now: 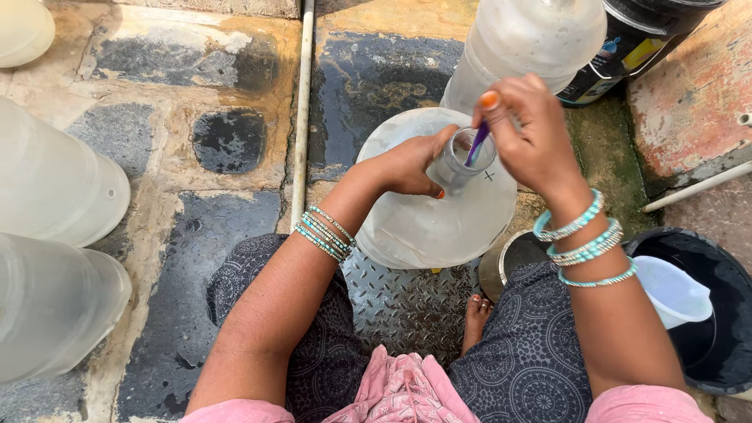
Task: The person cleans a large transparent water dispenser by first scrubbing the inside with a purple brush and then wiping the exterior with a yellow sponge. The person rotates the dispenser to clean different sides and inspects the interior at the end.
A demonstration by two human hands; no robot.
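Observation:
A large translucent water jug [423,219] stands upright between my knees on a metal tread plate. My left hand [411,163] is wrapped around the jug's narrow neck [457,168]. My right hand [529,133] is above the mouth and pinches a thin purple-blue handle [476,143] that goes down into the neck. What is at the handle's lower end is hidden inside the jug. Both wrists carry turquoise and silver bangles.
Another big translucent jug [525,47] stands behind, next to a black bucket [634,43]. A black tub [717,329] with a white jug inside is at the right, a steel pot [509,262] beside my knee. Several translucent jugs [59,235] lie at the left. The stone floor is wet.

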